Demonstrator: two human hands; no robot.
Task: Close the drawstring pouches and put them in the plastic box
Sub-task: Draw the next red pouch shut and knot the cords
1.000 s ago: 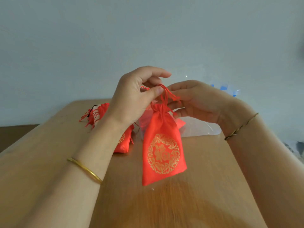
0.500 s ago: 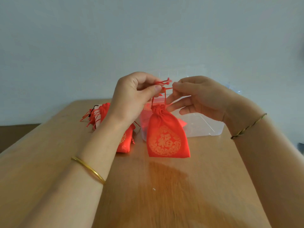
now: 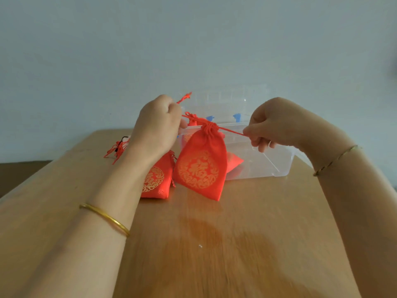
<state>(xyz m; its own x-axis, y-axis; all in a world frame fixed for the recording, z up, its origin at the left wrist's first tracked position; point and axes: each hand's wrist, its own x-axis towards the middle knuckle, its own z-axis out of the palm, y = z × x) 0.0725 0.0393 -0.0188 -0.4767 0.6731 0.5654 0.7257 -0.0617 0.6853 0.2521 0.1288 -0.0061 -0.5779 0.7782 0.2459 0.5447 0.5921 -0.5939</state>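
A red drawstring pouch (image 3: 200,166) with a gold emblem hangs above the table, its neck gathered tight. My left hand (image 3: 158,127) grips one red cord end at the pouch's upper left. My right hand (image 3: 269,127) pinches the other cord end, stretched taut to the right. Behind the pouch stands the clear plastic box (image 3: 262,162) with its lid up; at least one red pouch (image 3: 234,162) lies inside. Another red pouch (image 3: 158,181) lies on the table under my left wrist.
More red pouches and loose cords (image 3: 118,148) lie at the back left of the wooden table (image 3: 236,244). The box lid (image 3: 225,100) with blue clasps leans towards the pale wall. The table's left edge drops to a dark floor.
My hands have moved apart, pulling the cords sideways and cinching the pouch's neck. The pouch hangs farther back, close to the box.
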